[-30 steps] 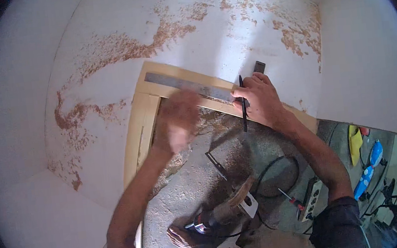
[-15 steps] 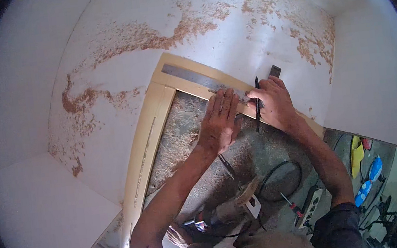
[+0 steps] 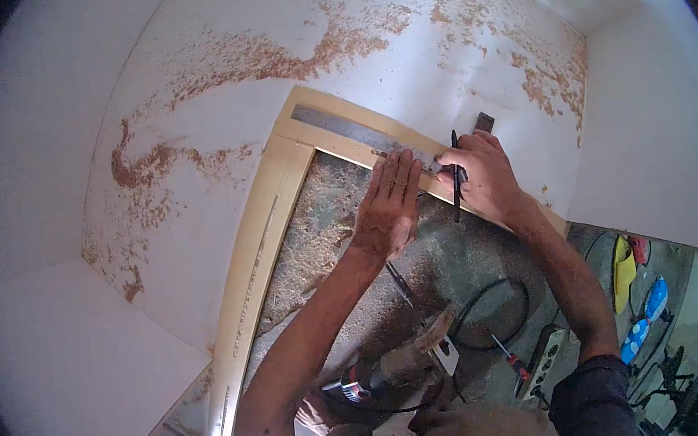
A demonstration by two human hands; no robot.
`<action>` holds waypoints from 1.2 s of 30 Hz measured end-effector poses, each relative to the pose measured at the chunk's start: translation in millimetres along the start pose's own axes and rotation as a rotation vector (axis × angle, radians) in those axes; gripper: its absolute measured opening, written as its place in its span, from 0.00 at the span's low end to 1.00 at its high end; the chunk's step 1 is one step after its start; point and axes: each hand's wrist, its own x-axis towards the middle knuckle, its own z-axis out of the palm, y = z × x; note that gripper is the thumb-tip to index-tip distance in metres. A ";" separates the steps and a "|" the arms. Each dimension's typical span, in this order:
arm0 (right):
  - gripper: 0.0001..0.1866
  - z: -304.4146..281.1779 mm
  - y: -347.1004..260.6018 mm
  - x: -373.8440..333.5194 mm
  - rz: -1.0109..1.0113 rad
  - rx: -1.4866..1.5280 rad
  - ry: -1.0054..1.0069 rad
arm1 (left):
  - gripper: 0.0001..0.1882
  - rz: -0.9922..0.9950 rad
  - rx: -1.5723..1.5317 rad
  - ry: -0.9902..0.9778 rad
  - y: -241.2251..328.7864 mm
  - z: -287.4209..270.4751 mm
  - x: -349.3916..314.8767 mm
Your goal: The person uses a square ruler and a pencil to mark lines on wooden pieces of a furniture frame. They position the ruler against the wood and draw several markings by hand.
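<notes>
Square: left hand now nearer right hand.

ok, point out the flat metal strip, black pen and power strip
flat metal strip (image 3: 344, 131): head view, on its exposed upper face
black pen (image 3: 456, 181): head view, about midway along its barrel
power strip (image 3: 546, 362): head view, on its socket face, near the middle

A dark, creased sleeve covers the right arm down to about the elbow. Both forearms and hands are bare, and dull brownish-grey trousers clothe the legs.
</notes>
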 end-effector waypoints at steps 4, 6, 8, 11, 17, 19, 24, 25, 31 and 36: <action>0.11 -1.7 4.9 -1.7 -0.022 -0.023 -0.007 | 0.33 0.000 0.010 0.020 0.6 4.7 0.2; 0.11 -1.3 3.3 -0.5 -0.021 -0.026 -0.015 | 0.33 0.007 0.042 0.016 -1.5 4.7 -1.4; 0.11 -3.0 1.9 0.5 -0.021 -0.015 -0.018 | 0.33 0.008 0.063 0.007 -1.8 4.9 -2.1; 0.09 -4.5 2.7 1.2 -0.017 0.011 -0.022 | 0.34 0.000 0.067 -0.021 0.9 4.5 -1.0; 0.10 -2.6 2.6 1.9 -0.020 0.011 -0.015 | 0.39 -0.017 -0.009 -0.042 0.7 4.0 -2.3; 0.10 -0.9 6.2 -0.4 -0.028 0.004 -0.003 | 0.41 -0.012 0.002 -0.074 2.3 3.3 -0.7; 0.10 -3.7 0.2 2.0 0.034 0.001 -0.039 | 0.43 -0.016 -0.027 -0.085 1.6 0.1 -2.2; 0.10 -2.1 0.1 2.2 0.039 -0.009 -0.042 | 0.43 -0.016 -0.011 -0.087 0.9 0.3 -3.2; 0.10 -3.7 3.4 0.8 0.048 -0.002 -0.066 | 0.43 -0.047 -0.040 -0.100 5.7 -1.3 1.2; 0.11 -0.7 2.7 2.6 0.064 0.005 -0.079 | 0.44 -0.042 0.017 -0.154 3.2 -3.5 -0.7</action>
